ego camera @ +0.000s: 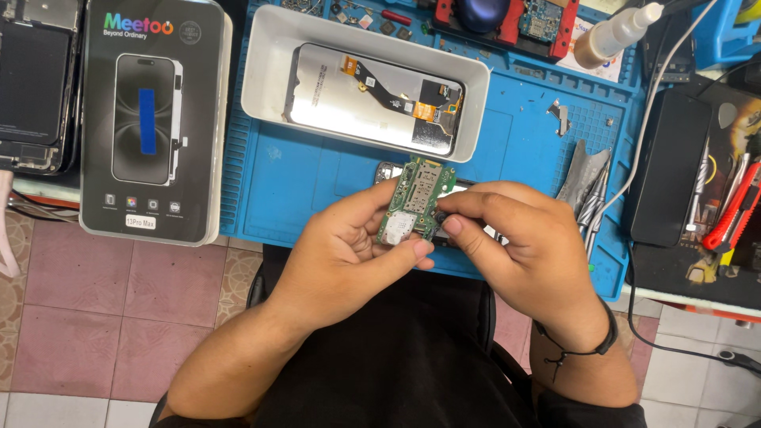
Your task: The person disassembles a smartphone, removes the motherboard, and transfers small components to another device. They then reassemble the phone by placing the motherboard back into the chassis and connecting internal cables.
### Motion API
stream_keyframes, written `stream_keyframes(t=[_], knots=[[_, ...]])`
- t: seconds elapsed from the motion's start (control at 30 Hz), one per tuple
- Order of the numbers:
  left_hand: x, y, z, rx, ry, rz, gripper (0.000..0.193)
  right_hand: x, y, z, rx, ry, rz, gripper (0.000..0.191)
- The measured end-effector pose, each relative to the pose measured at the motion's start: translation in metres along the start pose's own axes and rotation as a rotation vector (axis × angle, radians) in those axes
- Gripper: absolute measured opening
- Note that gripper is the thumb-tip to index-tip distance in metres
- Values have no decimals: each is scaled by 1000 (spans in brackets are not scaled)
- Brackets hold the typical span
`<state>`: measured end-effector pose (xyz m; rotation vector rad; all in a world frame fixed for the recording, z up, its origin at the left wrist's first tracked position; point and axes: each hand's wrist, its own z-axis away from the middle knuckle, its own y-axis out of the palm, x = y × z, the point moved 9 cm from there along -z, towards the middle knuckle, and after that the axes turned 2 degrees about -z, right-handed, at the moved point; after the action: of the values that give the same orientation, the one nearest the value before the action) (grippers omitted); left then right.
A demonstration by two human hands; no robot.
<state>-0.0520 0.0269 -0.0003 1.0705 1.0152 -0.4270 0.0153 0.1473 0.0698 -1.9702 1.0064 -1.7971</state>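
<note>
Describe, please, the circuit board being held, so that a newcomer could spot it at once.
Start at the blue work mat with the white tray at its back. Over the mat's front edge, the left hand and right hand pinch a small green circuit board, the only green part off the mat.

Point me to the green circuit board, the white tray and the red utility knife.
green circuit board point(418, 198), head view, on the upper middle of the board, between both hands.
white tray point(265, 63), head view, on its bare left wall.
red utility knife point(736, 212), head view, on its red body, far right.
</note>
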Motion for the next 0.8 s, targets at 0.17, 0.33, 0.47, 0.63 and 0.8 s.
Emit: stream_keyframes(t=[0.17,0.33,0.47,0.63,0.8], knots=[[-1,-2,0,-32,7,-58,57,-12,5,6,-43,115,-128,16],[-4,-1,2,-45,25,-93,56,-27,12,17,-113,244,-370,19],[-5,2,3,-48,46,-115,58,-43,23,28,-152,376,-579,19],[-5,3,4,-43,61,-125,57,-44,23,34,-224,345,-701,16],[-4,3,5,-67,58,-170,56,-37,21,35,-216,273,-600,21]])
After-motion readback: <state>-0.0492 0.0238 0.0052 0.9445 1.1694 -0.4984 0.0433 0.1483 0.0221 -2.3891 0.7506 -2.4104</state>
